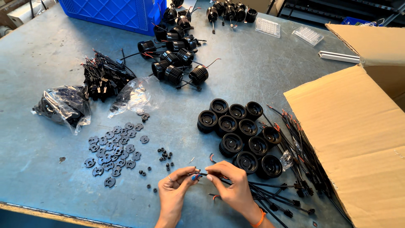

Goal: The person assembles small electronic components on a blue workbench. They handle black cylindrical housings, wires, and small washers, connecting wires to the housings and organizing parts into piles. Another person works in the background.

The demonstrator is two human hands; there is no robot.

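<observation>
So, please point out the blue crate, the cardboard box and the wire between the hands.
Blue crate point(110, 12), head view, on its latticed front wall.
Cardboard box point(358, 139), head view, on the big open flap.
Wire point(201, 174), head view, on the black stretch between both hands' fingertips.

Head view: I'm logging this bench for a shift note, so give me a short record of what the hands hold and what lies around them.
left hand: pinches one end of a thin black wire
right hand: pinches the same wire beside it
right of hands: black cable bundle, cardboard box
above hands: cluster of black round housings
left of hands: flat black discs, small black nuts
surface: blue-grey table
</observation>
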